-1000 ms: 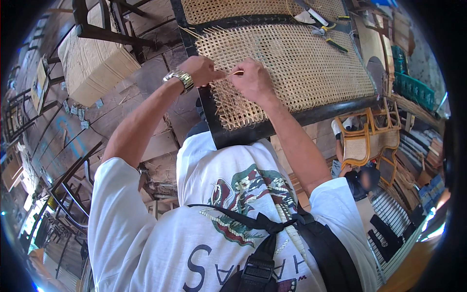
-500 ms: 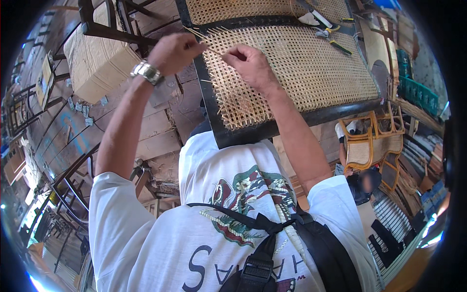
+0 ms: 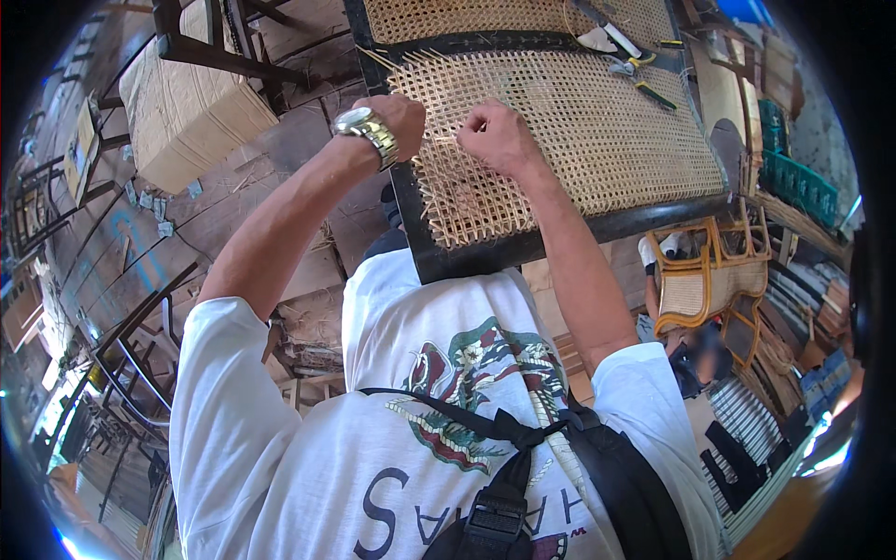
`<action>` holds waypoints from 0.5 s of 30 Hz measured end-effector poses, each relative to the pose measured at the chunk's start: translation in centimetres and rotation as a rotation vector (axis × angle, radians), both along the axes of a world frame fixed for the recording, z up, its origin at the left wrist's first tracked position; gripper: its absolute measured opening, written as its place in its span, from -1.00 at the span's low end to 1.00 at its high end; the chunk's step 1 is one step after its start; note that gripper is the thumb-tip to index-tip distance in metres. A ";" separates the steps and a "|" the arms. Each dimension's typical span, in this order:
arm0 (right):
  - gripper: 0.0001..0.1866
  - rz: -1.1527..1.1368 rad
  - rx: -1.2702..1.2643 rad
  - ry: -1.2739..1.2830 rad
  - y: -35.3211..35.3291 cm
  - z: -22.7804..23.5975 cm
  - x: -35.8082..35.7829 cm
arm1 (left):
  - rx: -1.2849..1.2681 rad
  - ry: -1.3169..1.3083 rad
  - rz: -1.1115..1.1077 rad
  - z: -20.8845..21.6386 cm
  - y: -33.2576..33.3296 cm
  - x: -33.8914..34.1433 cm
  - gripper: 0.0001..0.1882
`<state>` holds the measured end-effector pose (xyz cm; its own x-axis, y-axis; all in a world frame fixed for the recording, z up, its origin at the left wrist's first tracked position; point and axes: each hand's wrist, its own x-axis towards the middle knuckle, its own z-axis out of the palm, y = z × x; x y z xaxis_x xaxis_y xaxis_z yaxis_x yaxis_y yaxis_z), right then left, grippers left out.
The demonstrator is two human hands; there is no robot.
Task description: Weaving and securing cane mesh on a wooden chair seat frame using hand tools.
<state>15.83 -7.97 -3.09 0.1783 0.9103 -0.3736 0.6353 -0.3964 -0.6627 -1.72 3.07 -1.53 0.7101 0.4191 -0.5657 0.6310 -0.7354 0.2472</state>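
- Across the black frame [image 3: 485,257], cane webbing [image 3: 579,140] is mostly woven.
- Over its left edge, the left hand [image 3: 403,123] is held, fingers hidden; the right hand's [image 3: 502,140] are curled together, grip unclear.
- At upper left, loose strand ends [image 3: 381,62] are seemingly left unfinished.

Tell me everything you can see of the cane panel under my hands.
The cane panel, pale tan and openly woven, faces up in a black frame. Loose ends stick out along its left edge. Your left hand is at that edge, your right hand over the weave; contact is unclear. Pliers rest at its upper right.
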 end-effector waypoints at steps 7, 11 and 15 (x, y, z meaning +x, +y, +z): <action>-0.78 0.006 0.046 -0.003 0.4 0.4 -0.2 | -0.047 -0.047 0.054 -1.1 -0.6 0.2 -0.69; -0.80 0.092 0.001 -0.012 0.9 -0.2 0.2 | -0.031 -0.121 0.235 -1.5 -2.3 -1.1 -0.61; -0.81 0.105 -0.098 -0.067 1.2 -1.2 -0.4 | -0.254 -0.178 0.360 -2.5 -1.0 -2.1 -0.48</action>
<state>15.41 -6.81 -4.30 0.1117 0.8851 -0.4518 0.7179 -0.3862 -0.5792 -3.80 2.05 -4.05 0.6400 0.5209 -0.5649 0.7664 -0.3799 0.5179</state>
